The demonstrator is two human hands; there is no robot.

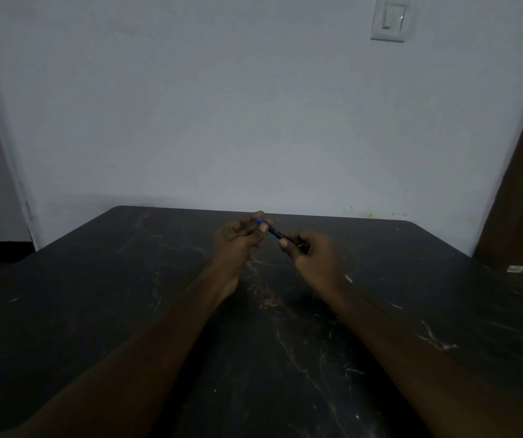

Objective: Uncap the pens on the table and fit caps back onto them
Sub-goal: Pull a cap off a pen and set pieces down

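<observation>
Pen (273, 231) pinched btwn left hand (238, 237) & right hand (309, 248); cap hard to make out.

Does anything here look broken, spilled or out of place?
Nothing stands out. Both hands, left hand and right hand, hold one pen above the dark table. Its pale streaks look like marbling, not spills.

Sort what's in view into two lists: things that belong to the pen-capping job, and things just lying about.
Job:
- pen, held between both hands
- left hand, at the blue end
- right hand, on the dark end

Lying about:
- small white object at the table's right edge
- wall switch
</observation>
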